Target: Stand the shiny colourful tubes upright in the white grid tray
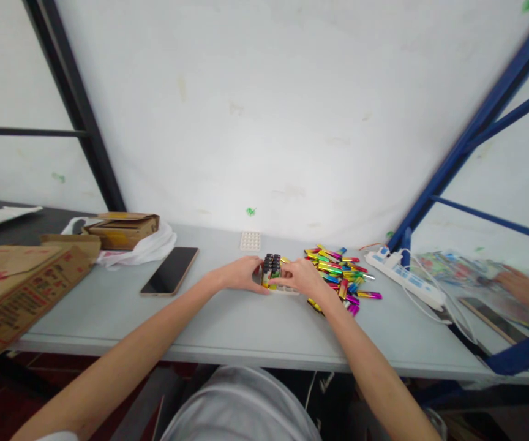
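Fingers (256, 271) of left hand (241, 274) curled against block of upright lighters (272, 270); right hand (303, 277) cupped on other side, hold itself too small to tell. Block mid-desk (228, 321), in a white tray. Uneven squeeze likely to topple lighters or nudge loose pile (340, 275) just right. Forearms angled inward, wrists low.
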`<state>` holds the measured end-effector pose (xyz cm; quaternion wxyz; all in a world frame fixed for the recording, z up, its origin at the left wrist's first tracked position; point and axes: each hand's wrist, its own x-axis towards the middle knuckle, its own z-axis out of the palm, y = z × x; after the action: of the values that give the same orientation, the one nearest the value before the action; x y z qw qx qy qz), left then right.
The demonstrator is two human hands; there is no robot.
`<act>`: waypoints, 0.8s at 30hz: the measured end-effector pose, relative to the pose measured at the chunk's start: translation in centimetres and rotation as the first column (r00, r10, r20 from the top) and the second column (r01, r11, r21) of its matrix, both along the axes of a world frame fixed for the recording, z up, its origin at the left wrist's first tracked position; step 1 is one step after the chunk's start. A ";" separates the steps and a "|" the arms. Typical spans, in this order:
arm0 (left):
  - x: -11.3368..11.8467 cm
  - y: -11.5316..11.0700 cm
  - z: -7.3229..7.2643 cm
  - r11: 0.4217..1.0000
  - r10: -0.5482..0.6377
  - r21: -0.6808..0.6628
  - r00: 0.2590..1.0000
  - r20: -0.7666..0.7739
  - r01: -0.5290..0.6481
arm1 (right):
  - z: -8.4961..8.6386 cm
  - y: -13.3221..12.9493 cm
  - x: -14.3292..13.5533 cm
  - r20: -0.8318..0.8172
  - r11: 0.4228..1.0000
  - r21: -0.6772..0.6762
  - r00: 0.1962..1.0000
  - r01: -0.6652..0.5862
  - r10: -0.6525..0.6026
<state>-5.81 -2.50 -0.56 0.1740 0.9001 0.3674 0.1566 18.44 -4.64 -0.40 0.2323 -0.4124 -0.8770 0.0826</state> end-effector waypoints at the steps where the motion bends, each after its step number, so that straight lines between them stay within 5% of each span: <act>1: 0.0 0.1 0.0 1.000 -0.004 -0.005 1.000 0.005 0.004 | 0.0 0.2 0.3 -0.013 1.000 -0.006 1.000 -0.001 0.001; 7: -0.2 0.5 -0.4 0.999 -0.036 -0.033 0.999 0.028 0.036 | -0.6 2.5 3.1 -0.133 0.975 0.105 0.975 0.195 -0.181; 13: -0.2 0.8 -0.8 1.000 0.006 -0.020 1.000 0.003 -0.006 | -2.3 4.4 3.8 0.188 0.960 0.039 0.942 0.276 -0.278; 16: -0.1 0.8 -0.8 1.000 0.003 -0.010 1.000 0.006 -0.003 | -2.3 4.2 3.8 0.218 0.959 0.010 0.936 0.282 -0.277; 20: -0.1 0.6 -0.6 1.000 0.000 -0.011 1.000 0.002 0.000 | -2.0 3.6 3.9 0.089 0.952 0.034 0.948 0.305 -0.307; 24: -0.2 0.5 -0.5 1.000 -0.008 0.001 1.000 -0.007 0.008 | -1.9 3.6 3.7 -0.239 0.957 -0.013 0.928 0.290 -0.285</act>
<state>-5.99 -1.96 -1.05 0.1730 0.9022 0.3642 0.1530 22.10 -1.01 -2.28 0.3504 -0.5208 -0.7736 0.0866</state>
